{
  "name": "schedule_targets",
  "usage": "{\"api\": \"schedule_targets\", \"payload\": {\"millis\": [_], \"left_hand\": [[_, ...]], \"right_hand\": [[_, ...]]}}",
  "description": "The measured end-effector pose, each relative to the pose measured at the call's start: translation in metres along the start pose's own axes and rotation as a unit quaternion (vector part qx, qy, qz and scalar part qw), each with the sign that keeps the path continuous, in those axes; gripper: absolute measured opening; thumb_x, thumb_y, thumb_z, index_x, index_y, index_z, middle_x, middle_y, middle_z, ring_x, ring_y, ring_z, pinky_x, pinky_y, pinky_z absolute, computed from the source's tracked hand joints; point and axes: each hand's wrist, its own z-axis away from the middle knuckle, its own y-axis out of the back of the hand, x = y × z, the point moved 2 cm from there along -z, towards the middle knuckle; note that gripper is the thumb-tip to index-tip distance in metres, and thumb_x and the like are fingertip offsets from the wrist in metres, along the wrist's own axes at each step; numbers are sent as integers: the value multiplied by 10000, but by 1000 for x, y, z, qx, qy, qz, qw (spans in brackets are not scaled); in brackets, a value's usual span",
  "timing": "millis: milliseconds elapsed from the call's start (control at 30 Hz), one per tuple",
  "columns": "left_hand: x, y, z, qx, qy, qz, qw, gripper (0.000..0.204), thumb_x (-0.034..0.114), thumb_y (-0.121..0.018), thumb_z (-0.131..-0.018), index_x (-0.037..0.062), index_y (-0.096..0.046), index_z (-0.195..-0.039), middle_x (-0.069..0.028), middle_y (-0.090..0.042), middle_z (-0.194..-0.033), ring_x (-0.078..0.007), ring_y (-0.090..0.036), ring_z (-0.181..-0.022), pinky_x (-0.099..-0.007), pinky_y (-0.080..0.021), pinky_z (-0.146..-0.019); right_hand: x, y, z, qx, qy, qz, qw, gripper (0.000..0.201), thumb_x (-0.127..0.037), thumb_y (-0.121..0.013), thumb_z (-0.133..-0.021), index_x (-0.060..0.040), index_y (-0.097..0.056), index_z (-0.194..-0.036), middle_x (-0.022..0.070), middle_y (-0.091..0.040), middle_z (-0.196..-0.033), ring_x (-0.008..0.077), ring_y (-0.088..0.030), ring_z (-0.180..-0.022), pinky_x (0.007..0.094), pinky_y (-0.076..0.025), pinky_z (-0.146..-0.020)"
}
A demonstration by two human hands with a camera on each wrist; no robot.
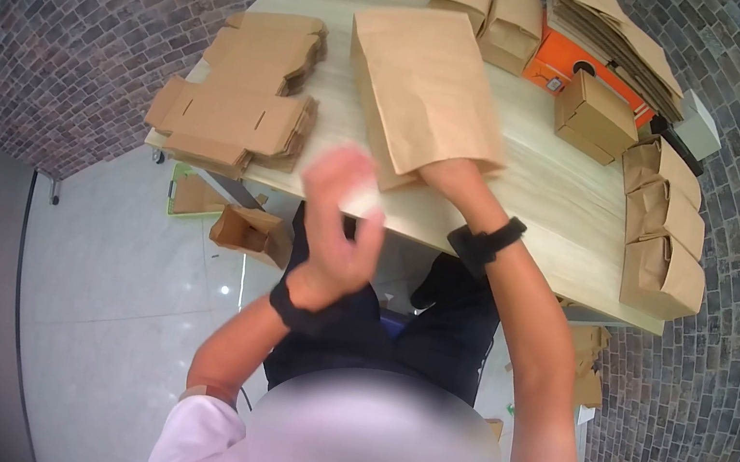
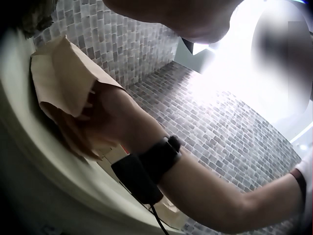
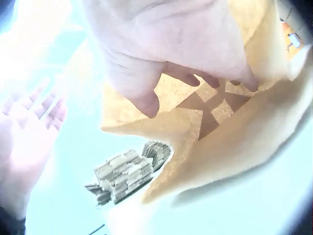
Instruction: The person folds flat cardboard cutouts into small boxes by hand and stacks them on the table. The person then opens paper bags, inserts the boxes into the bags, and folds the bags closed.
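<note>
A large brown paper bag (image 1: 423,88) lies on the table, its mouth toward the person. The right hand (image 1: 452,178) reaches into that mouth; in the right wrist view this hand (image 3: 171,44) has its fingers spread apart, loosely bent, inside the bag (image 3: 234,156), whose folded bottom shows beyond them. Motion-blurred, the left hand (image 1: 339,226) is raised by the table's front edge, left of the bag mouth. The right wrist view shows the left hand (image 3: 29,137) with straight, spread fingers, holding nothing.
Flattened cardboard boxes (image 1: 245,102) are stacked on the table's left side. Small paper bags (image 1: 661,275) line the right edge, and others (image 1: 511,30) stand at the back, near an orange box (image 1: 555,61) and a closed carton (image 1: 595,117). An opened carton (image 1: 248,230) is below the table.
</note>
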Motion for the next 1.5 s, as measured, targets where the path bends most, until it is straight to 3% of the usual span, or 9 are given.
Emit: {"api": "schedule_targets", "payload": {"millis": [333, 400, 567, 633, 833, 1233, 1300, 1367, 1500], "left_hand": [[12, -67, 38, -317, 64, -68, 944, 517, -25, -578, -797, -66, -535, -1311, -297, -435, -1398, -496, -375, -1366, -541, -362, -1128], [4, -74, 33, -308, 50, -98, 945, 513, -22, -575, -800, -70, -529, -1308, -302, -440, -1377, -500, -378, -1348, -547, -362, -1122], [-21, -83, 19, -294, 73, -155, 940, 452, -10, -557, -818, -79, -523, -1263, -328, -449, -1310, -532, -460, -1209, -566, -433, -1020], [-40, -84, 20, -279, 234, -87, 927, 361, 17, -536, -853, -98, -519, -1195, -358, -453, -1269, -556, -529, -1049, -580, -478, -894], [-68, -58, 37, -131, 227, -162, 952, 184, 110, -545, -915, -65, -598, -912, -321, -628, -787, -529, -609, -776, -579, -501, -735], [-81, -36, 18, -164, 317, -104, 928, 283, 190, -556, -978, -77, -646, -1000, -313, -653, -878, -520, -631, -864, -538, -500, -761], [-79, -41, 23, -220, 328, -149, 907, 258, 139, -548, -969, -70, -638, -1090, -310, -655, -995, -502, -634, -910, -536, -500, -783], [-61, -50, 23, -184, 170, -141, 958, 304, 81, -543, -951, -67, -603, -1210, -311, -629, -1130, -497, -627, -929, -549, -495, -790], [-49, -56, 31, -259, 173, -160, 937, 417, 20, -529, -913, -106, -522, -1310, -300, -532, -1336, -504, -605, -1006, -547, -488, -848]], "right_hand": [[-17, 23, 18, -127, -60, -15, 990, 452, -314, -590, -969, -51, -600, -1336, 204, -603, -1364, 397, -551, -1249, 421, -436, -1065], [-19, 25, 19, -172, 37, 93, 980, 409, -279, -528, -1006, -53, -584, -1343, 221, -601, -1354, 407, -553, -1234, 418, -436, -1065], [-20, 35, 15, -172, -171, -124, 962, 544, -464, -490, -1010, -35, -616, -1320, 210, -618, -1370, 402, -564, -1226, 411, -436, -1044], [-16, 39, 18, -151, -187, -146, 960, 556, -458, -481, -1011, -16, -605, -1326, 229, -609, -1375, 407, -552, -1246, 408, -426, -1058], [4, 71, 30, -142, -196, -110, 964, 569, -406, -490, -1009, 31, -550, -1368, 262, -587, -1384, 420, -533, -1275, 408, -402, -1097], [12, 82, 33, -133, -135, -217, 957, 501, -312, -683, -932, 19, -609, -1301, 219, -665, -1257, 381, -616, -1165, 416, -476, -1027], [8, 68, 39, -225, -41, -31, 973, 541, -273, -726, -887, 32, -585, -1312, 223, -632, -1319, 407, -596, -1198, 442, -468, -1048], [2, 58, 47, -187, 23, -7, 982, 559, -283, -747, -850, 20, -599, -1296, 230, -619, -1322, 426, -569, -1210, 456, -476, -1035], [-10, 45, 55, -195, 65, -10, 979, 540, -239, -770, -823, -3, -600, -1279, 198, -621, -1298, 389, -570, -1219, 448, -477, -1033]]}}
